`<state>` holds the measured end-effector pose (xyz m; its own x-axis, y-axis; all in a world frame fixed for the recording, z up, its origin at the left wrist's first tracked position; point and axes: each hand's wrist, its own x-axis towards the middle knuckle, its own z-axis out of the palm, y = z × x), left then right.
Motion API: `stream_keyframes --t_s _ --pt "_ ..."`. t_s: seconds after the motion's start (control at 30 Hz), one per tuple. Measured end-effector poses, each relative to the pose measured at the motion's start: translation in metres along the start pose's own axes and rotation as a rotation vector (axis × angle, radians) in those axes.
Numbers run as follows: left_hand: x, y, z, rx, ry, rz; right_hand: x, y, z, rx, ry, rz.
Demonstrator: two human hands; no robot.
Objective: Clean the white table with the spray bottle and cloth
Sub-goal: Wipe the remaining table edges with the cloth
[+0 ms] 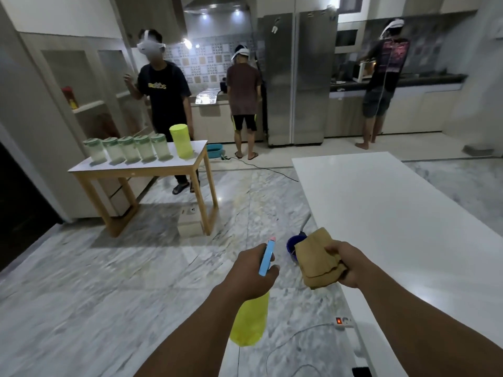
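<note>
My left hand [251, 270] grips a spray bottle [251, 319] with a yellow body and a light blue, pink-tipped head, held over the marble floor left of the table. My right hand [347, 263] holds a folded tan cloth [317, 261] above the near left edge of the long white table [394, 213]. The table stretches away on the right, its top bare. Both hands are in the air, not touching the table.
A blue bucket [292, 244] sits on the floor under the cloth. A power strip [343, 322] with a red light and cables lies by the table's edge. A small wooden table [187, 165] with several jars stands left. Three people stand farther back in the kitchen.
</note>
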<state>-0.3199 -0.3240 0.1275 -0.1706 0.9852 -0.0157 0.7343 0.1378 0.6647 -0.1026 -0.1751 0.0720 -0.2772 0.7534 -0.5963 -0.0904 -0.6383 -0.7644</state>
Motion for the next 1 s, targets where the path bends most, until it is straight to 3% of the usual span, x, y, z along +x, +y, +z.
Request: stream_keyframes --t_s 0.3,0.77,1.0 --pt "0.115 -0.049 -0.015 0.027 -0.107 0.114 0.038 -0.009 0.024 0.103 0.069 0.015" --pt "0.208 0.083 0.161 0.005 -0.498 0.544 -0.036 0.020 -0.205 0.336 0.647 -0.031" --pt "0.188 0.122 0.254 -0.023 -0.686 0.742 -0.104 0.088 -0.250 0.433 0.853 0.064"
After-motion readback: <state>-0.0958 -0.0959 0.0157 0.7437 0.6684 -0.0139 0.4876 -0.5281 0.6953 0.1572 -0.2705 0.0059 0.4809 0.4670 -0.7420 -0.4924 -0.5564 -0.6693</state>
